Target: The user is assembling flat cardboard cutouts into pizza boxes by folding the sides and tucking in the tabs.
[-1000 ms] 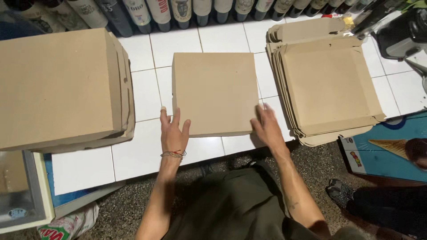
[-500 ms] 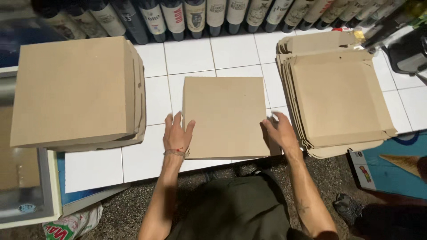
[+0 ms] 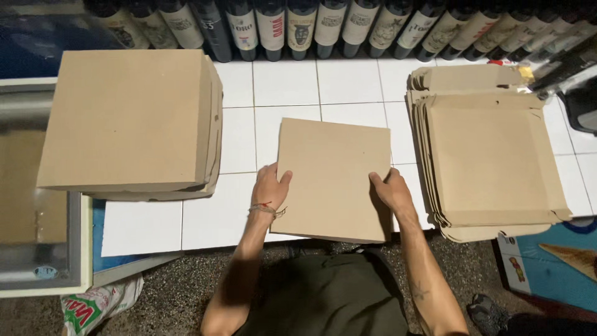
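Note:
A closed flat brown cardboard box lies on the white tiled surface in front of me. My left hand grips its left edge, thumb over the top. At its right edge my right hand holds on the same way. The box looks slightly lifted and tilted at its near side. A thin string bracelet sits on my left wrist.
A stack of closed cardboard boxes stands to the left. A pile of flat unfolded box blanks lies to the right. Wine bottles line the far edge. A framed glass panel lies at far left.
Both hands went from lying flat on the box's near corners to gripping its left and right edges. The box has shifted a little toward me.

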